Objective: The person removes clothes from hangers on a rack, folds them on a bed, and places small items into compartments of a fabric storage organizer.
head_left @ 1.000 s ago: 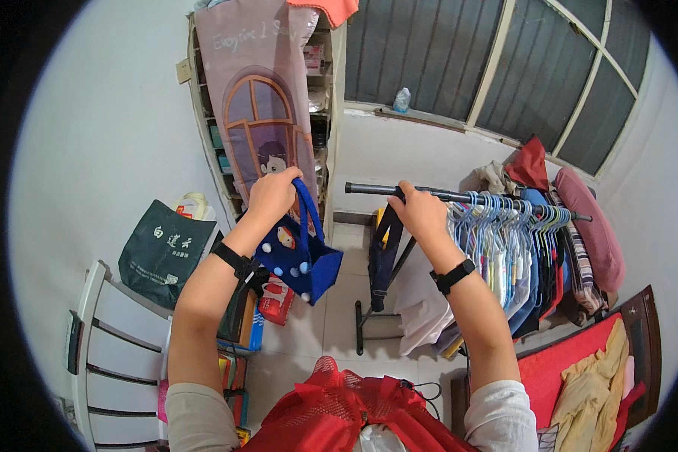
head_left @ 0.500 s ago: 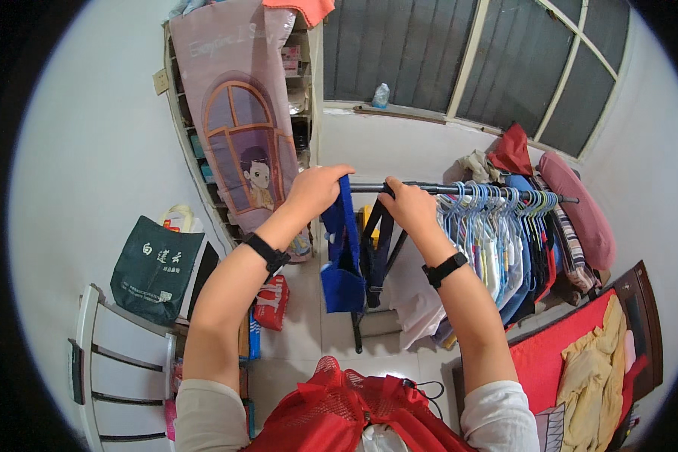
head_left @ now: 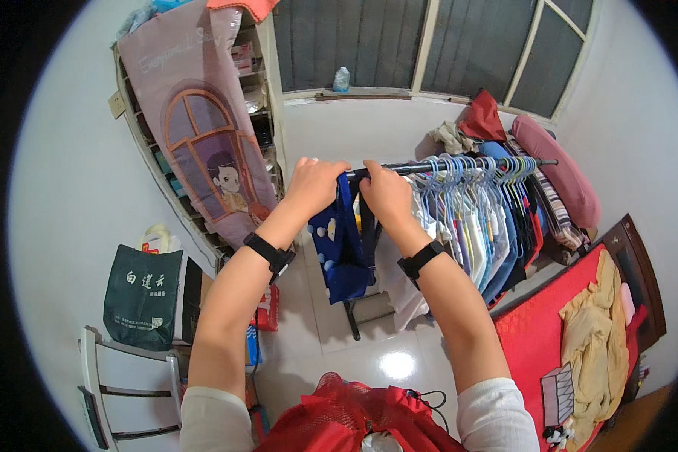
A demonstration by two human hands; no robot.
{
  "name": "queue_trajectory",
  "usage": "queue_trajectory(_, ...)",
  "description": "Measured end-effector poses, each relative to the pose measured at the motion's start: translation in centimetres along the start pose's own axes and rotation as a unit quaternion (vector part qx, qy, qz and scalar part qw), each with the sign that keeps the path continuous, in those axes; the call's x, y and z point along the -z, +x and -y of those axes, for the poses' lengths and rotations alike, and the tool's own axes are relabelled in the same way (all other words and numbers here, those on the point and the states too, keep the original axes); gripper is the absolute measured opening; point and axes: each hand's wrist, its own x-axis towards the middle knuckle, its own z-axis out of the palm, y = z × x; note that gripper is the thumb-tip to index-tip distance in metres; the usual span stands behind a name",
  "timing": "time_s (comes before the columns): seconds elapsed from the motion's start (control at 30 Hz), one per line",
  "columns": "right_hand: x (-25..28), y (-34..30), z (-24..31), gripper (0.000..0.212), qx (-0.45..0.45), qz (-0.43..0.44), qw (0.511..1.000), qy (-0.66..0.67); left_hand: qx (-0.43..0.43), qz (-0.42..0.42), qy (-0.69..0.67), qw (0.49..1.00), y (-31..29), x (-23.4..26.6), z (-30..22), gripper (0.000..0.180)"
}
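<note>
My left hand [head_left: 316, 183] is closed on the upper strap of a blue cloth bag [head_left: 346, 280] with pale dots, at the left end of a black clothes rail [head_left: 416, 168]. The bag hangs below the hands. Beside it, my right hand [head_left: 385, 193] is closed at the rail, around the top of a black strap [head_left: 368, 226] that hangs down next to the bag. The fingertips of both hands are partly hidden. To the right, several shirts and other clothes [head_left: 471, 233] hang from the rail on pale blue and other hangers.
A shelf with a pink printed cover [head_left: 196, 98] stands at the far left. A dark green bag [head_left: 142, 297] rests by a white chair [head_left: 132, 369]. On the right are a red-covered surface with yellow cloth [head_left: 591, 354] and a pink roll [head_left: 557, 169]. A red bag [head_left: 267, 310] lies on the floor.
My two hands have come closer together, with the left hand now against the rail's end. The blue bag has turned, showing more of its dots. The whole view has shifted.
</note>
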Motion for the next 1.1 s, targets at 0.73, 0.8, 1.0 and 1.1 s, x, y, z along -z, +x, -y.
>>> queue_trajectory(0.73, 42.5, -63.8, -32.8, 0.048, -0.541, 0.095, 0.834, 0.048, -0.380, 0.284, -0.405, 0.782, -13.3, -19.9, -62.0, 0.036)
queue_trajectory(0.8, 48.2, -72.0, -32.7, 0.048, -0.599, 0.035, 0.800, 0.012, -0.407, 0.324, -0.426, 0.740, -16.2, -22.5, -70.0, 0.034)
queue_trajectory(1.0, 58.5, -89.4, -28.8, 0.041, -0.727, -0.095, 0.680, 0.020, -0.488, 0.428, -0.397, 0.649, -23.0, -25.3, -87.4, 0.031)
queue_trajectory(1.1, 61.4, -95.8, -28.2, 0.041, -0.744, -0.138, 0.653, 0.035, -0.521, 0.445, -0.390, 0.615, -25.2, -26.8, -94.7, 0.030)
